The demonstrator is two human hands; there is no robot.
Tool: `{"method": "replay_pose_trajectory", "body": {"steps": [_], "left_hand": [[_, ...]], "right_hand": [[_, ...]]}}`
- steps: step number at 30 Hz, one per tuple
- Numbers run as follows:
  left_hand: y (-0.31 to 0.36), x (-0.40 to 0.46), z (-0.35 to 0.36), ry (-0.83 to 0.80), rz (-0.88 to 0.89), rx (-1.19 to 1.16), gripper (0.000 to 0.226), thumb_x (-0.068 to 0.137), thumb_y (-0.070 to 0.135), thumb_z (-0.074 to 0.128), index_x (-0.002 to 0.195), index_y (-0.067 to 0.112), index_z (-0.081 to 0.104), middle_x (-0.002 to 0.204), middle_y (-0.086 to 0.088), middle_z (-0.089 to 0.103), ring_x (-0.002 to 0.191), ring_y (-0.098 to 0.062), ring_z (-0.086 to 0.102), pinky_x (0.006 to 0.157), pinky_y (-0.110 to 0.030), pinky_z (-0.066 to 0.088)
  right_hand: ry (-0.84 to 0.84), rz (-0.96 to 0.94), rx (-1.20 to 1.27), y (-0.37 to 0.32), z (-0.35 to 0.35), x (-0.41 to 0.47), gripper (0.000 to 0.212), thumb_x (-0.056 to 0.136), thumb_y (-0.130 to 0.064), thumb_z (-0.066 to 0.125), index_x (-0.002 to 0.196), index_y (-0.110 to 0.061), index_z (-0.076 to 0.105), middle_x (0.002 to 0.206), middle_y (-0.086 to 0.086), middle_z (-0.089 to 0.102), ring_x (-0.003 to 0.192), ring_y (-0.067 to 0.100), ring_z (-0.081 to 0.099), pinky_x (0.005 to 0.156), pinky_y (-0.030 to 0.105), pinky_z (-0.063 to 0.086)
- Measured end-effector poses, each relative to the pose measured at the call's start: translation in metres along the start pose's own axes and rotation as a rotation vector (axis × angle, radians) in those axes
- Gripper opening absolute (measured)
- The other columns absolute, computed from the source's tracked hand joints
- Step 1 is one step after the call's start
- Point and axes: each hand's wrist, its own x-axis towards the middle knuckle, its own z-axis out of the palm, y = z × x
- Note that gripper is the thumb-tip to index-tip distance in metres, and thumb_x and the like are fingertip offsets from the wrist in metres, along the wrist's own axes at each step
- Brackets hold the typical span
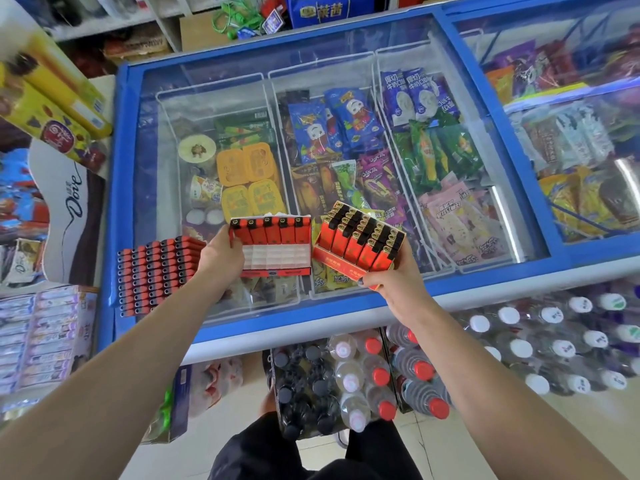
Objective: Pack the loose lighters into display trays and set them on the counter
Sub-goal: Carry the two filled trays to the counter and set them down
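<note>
**Two lighter trays held over the freezer lid**

I stand at the chest freezer, its blue frame around a sliding glass lid with wrapped ice creams showing through underneath. Shrink-wrapped packs of bottled water sit on the floor against its front, just beyond my knees.

On the glass near the left front corner lies a flat block of orange lighters, laid in rows.

My right hand grips the near corner of the full tray, fingers curled under its red base and thumb on the front edge. It is tilted, packed with upright orange lighters with black tops. Whether it touches the glass I cannot tell.

My left hand holds the left end of the part-filled tray, thumb over its edge. One row of lighters stands along its far side; the white slots nearer me are bare. The two trays sit just beside each other.
</note>
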Motion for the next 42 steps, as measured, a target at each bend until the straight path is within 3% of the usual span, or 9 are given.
{"method": "replay_pose_trajectory", "body": {"steps": [7, 14, 18, 24, 27, 33, 37, 40, 42], "left_hand": [[0.007, -0.031, -0.006, 0.055, 0.063, -0.049, 0.038, 0.11, 0.031, 0.031, 0.14, 0.022, 0.052, 0.115, -0.008, 0.061, 0.095, -0.029, 0.057, 0.077, -0.036, 0.041], [-0.004, -0.074, -0.022, 0.165, 0.05, -0.14, 0.033, 0.109, 0.035, 0.032, 0.126, 0.022, 0.058, 0.109, -0.009, 0.066, 0.087, -0.025, 0.061, 0.063, -0.033, 0.044], [-0.014, -0.101, -0.041, 0.219, 0.029, -0.201, 0.03, 0.108, 0.032, 0.035, 0.122, 0.023, 0.059, 0.108, -0.005, 0.065, 0.093, -0.026, 0.06, 0.072, -0.036, 0.044], [-0.044, -0.13, -0.078, 0.289, 0.012, -0.223, 0.025, 0.108, 0.026, 0.036, 0.113, 0.015, 0.058, 0.095, -0.005, 0.061, 0.083, -0.025, 0.054, 0.067, -0.037, 0.041], [-0.075, -0.142, -0.101, 0.323, -0.002, -0.238, 0.028, 0.108, 0.029, 0.035, 0.116, 0.015, 0.058, 0.104, -0.01, 0.063, 0.091, -0.032, 0.058, 0.072, -0.04, 0.043], [-0.173, -0.168, -0.156, 0.405, -0.098, -0.26, 0.023, 0.108, 0.026, 0.037, 0.108, 0.013, 0.056, 0.087, -0.009, 0.057, 0.078, -0.028, 0.051, 0.065, -0.038, 0.035], [-0.254, -0.189, -0.198, 0.447, -0.189, -0.294, 0.025, 0.108, 0.026, 0.035, 0.111, 0.014, 0.057, 0.086, -0.007, 0.056, 0.071, -0.024, 0.049, 0.061, -0.035, 0.035], [-0.321, -0.202, -0.226, 0.509, -0.244, -0.29, 0.027, 0.106, 0.027, 0.037, 0.119, 0.015, 0.059, 0.103, -0.012, 0.061, 0.091, -0.031, 0.055, 0.074, -0.037, 0.04], [-0.366, -0.209, -0.244, 0.536, -0.272, -0.323, 0.028, 0.105, 0.026, 0.038, 0.116, 0.013, 0.06, 0.102, -0.013, 0.062, 0.091, -0.032, 0.056, 0.076, -0.041, 0.044]], "right_hand": [[-0.059, -0.049, 0.076, -0.017, -0.015, -0.013, 0.087, 0.064, 0.027, 0.062, 0.131, -0.027, 0.05, 0.124, 0.023, 0.062, 0.117, 0.043, 0.062, 0.079, 0.045, 0.06], [-0.149, -0.126, 0.016, -0.043, -0.013, -0.034, 0.089, 0.057, 0.024, 0.065, 0.126, -0.031, 0.052, 0.116, 0.021, 0.065, 0.11, 0.043, 0.066, 0.078, 0.052, 0.06], [-0.197, -0.149, -0.038, -0.054, -0.001, -0.054, 0.092, 0.052, 0.02, 0.069, 0.126, -0.033, 0.053, 0.111, 0.015, 0.066, 0.103, 0.033, 0.066, 0.072, 0.042, 0.058], [-0.278, -0.168, -0.162, -0.061, 0.036, -0.084, 0.084, 0.053, 0.013, 0.073, 0.111, -0.046, 0.057, 0.101, 0.008, 0.066, 0.096, 0.027, 0.065, 0.074, 0.039, 0.056], [-0.332, -0.183, -0.203, -0.06, 0.069, -0.098, 0.085, 0.049, 0.012, 0.074, 0.114, -0.041, 0.058, 0.1, 0.007, 0.068, 0.095, 0.029, 0.068, 0.072, 0.04, 0.055], [-0.499, -0.17, -0.261, -0.046, 0.163, -0.133, 0.086, 0.066, 0.032, 0.064, 0.119, -0.034, 0.055, 0.088, 0.006, 0.068, 0.073, 0.03, 0.067, 0.056, 0.025, 0.053], [-0.568, -0.149, -0.284, -0.022, 0.239, -0.161, 0.089, 0.068, 0.036, 0.059, 0.109, -0.042, 0.056, 0.078, -0.01, 0.073, 0.074, 0.029, 0.064, 0.071, 0.034, 0.059], [-0.59, -0.131, -0.277, 0.007, 0.298, -0.179, 0.094, 0.065, 0.037, 0.058, 0.105, -0.047, 0.063, 0.089, 0.015, 0.061, 0.078, 0.034, 0.057, 0.075, 0.043, 0.055], [-0.608, -0.116, -0.268, 0.029, 0.337, -0.187, 0.09, 0.064, 0.039, 0.055, 0.11, -0.038, 0.062, 0.09, 0.016, 0.058, 0.075, 0.032, 0.058, 0.069, 0.038, 0.057]]}}
